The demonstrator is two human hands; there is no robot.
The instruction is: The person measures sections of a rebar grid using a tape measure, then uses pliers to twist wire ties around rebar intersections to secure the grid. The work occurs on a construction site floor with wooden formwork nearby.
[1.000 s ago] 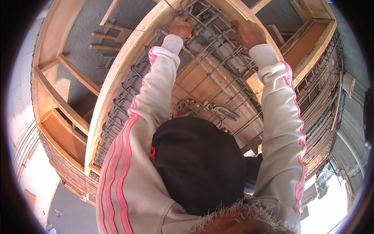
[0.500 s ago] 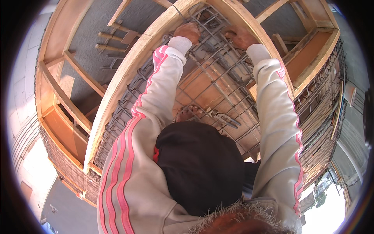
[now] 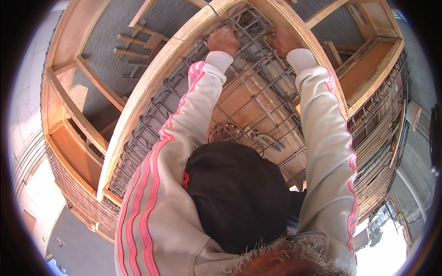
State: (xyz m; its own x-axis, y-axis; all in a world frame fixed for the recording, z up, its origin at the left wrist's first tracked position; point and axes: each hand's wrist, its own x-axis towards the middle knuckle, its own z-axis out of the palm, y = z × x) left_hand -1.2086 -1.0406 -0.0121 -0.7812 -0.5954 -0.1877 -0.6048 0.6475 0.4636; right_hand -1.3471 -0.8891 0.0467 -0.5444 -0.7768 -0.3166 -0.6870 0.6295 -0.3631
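A cage of steel rebar (image 3: 252, 99), made of long bars crossed by bent ties, lies inside a long wooden form (image 3: 152, 69). At its far end my left hand (image 3: 224, 40) is closed, knuckles up, on the bars beside the form's left wall. Across from it my right hand (image 3: 282, 40) curls its fingers at the cage's right side, close to the right wall; its fingertips are partly hidden. Between my hands several bars and stirrups cross. Pincers (image 3: 267, 139) with curved handles lie low in the cage, near my bare foot (image 3: 223, 132).
To the left, tools with wooden handles (image 3: 131, 39) lie on the grey floor beside wooden braces (image 3: 99, 85). Another wooden form (image 3: 373, 73) stands on the right, with more rebar (image 3: 382, 124) along its outer side.
My left hand has shifted slightly right and toward me, staying at the bars. My right hand has moved only a little. The pincers lie where they were.
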